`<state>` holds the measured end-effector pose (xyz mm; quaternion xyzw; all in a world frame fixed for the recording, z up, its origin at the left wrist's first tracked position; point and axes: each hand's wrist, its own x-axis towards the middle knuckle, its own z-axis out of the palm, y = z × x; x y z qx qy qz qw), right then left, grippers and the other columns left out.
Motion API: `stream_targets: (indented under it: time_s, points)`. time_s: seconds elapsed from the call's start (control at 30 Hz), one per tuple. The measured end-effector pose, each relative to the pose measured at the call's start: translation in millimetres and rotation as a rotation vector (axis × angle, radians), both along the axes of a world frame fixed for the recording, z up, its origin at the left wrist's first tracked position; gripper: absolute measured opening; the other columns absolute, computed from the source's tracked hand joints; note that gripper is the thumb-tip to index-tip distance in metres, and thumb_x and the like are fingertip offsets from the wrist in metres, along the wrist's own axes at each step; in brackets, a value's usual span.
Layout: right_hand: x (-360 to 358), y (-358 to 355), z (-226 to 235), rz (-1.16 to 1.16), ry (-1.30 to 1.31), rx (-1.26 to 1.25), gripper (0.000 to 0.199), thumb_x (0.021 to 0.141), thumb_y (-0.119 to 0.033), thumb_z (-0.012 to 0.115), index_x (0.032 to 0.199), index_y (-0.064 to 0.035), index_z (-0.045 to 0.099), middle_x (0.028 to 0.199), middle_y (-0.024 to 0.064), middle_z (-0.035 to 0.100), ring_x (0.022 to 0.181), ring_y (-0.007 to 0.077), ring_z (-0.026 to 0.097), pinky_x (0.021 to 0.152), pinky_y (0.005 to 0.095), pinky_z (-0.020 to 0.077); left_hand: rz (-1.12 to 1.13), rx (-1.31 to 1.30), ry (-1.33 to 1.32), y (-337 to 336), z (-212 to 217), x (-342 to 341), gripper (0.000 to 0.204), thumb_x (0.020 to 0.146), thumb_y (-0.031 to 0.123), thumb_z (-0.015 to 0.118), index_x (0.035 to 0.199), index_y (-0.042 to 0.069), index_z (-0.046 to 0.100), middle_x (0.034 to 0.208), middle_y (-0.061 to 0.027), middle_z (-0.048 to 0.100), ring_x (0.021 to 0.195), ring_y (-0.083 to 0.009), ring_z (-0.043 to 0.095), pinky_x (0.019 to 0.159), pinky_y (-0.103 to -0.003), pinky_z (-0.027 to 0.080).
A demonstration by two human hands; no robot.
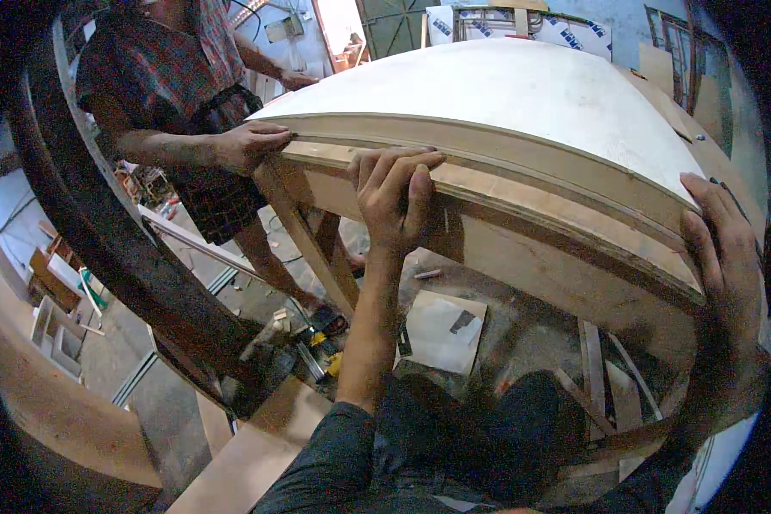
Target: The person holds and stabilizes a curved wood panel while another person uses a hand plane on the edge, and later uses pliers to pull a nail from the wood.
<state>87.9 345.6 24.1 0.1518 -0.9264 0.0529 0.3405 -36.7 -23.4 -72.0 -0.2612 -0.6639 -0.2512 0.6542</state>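
Note:
A large white-topped panel (pixel 497 81) lies in front of me, with a thick light-wood edge along its near side. My left hand (pixel 394 193) is closed over a long wooden strip (pixel 522 190) along that edge, its fingers curled across the top. At the panel's right corner, my right hand (pixel 724 244) grips the ends of the edge layers, partly in shadow. A co-worker's hand (pixel 253 144) rests at the left corner; the co-worker's other hand (pixel 298 80) is near the panel's far left side.
Wooden table legs (pixel 304 236) stand below the panel. A dark curved post (pixel 120 214) rises at left. On the floor lie a pale square board (pixel 444 332), a yellow-and-black tool (pixel 321 343) and scrap wood. Window frames (pixel 694 64) lean at the back right.

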Motion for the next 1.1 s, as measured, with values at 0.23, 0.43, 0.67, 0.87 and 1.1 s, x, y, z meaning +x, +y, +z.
stream_targets:
  time_s: [0.23, 0.43, 0.67, 0.87, 1.1]
  points:
    - [0, -1, 0, -0.018, -0.028, -0.03, 0.039, 0.104, -0.027, 0.047, 0.129, 0.0003, 0.057, 0.127, 0.0214, 0.06, 0.121, 0.033, 0.057, 0.105, 0.0378, 0.0406, -0.024, 0.004, -0.013, -1, -1, -1, 0.023, 0.098, 0.02, 0.055, 0.094, 0.012, 0.076, 0.094, -0.0037, 0.073, 0.087, -0.0228, 0.06, 0.092, -0.04, 0.037]
    - [4, 2, -4, -0.011, 0.005, -0.049, 0.038, 0.104, -0.026, 0.045, 0.13, 0.0, 0.057, 0.128, 0.0206, 0.059, 0.121, 0.0326, 0.057, 0.106, 0.0376, 0.04, -0.009, -0.003, -0.009, 1, -1, 2, 0.023, 0.098, 0.02, 0.054, 0.094, 0.011, 0.075, 0.094, -0.0042, 0.073, 0.088, -0.0229, 0.061, 0.092, -0.039, 0.038]
    - [2, 0, -4, 0.025, -0.016, -0.081, 0.037, 0.102, -0.023, 0.049, 0.13, 0.0001, 0.056, 0.126, 0.0211, 0.06, 0.118, 0.0334, 0.058, 0.104, 0.0365, 0.0415, -0.013, -0.014, -0.005, 1, -1, 2, 0.022, 0.097, 0.019, 0.056, 0.094, 0.01, 0.075, 0.093, -0.0051, 0.073, 0.088, -0.0237, 0.061, 0.09, -0.038, 0.039]
    - [-8, 7, -4, 0.051, 0.028, -0.02, 0.036, 0.097, -0.023, 0.057, 0.123, 0.0019, 0.061, 0.12, 0.0221, 0.064, 0.11, 0.0363, 0.063, 0.098, 0.0386, 0.0469, 0.125, -0.063, -0.041, -15, -6, 5, 0.025, 0.1, 0.02, 0.051, 0.1, 0.008, 0.073, 0.099, -0.0084, 0.073, 0.096, -0.0256, 0.063, 0.093, -0.04, 0.043]
    - [-15, 12, -4, 0.143, 0.073, 0.1, 0.04, 0.099, -0.033, 0.057, 0.119, 0.0009, 0.064, 0.114, 0.0215, 0.065, 0.106, 0.0377, 0.063, 0.094, 0.0431, 0.0498, 0.171, -0.171, -0.052, -24, -6, -8, 0.035, 0.107, 0.021, 0.04, 0.109, 0.005, 0.071, 0.107, -0.0129, 0.073, 0.106, -0.0277, 0.067, 0.097, -0.044, 0.049]
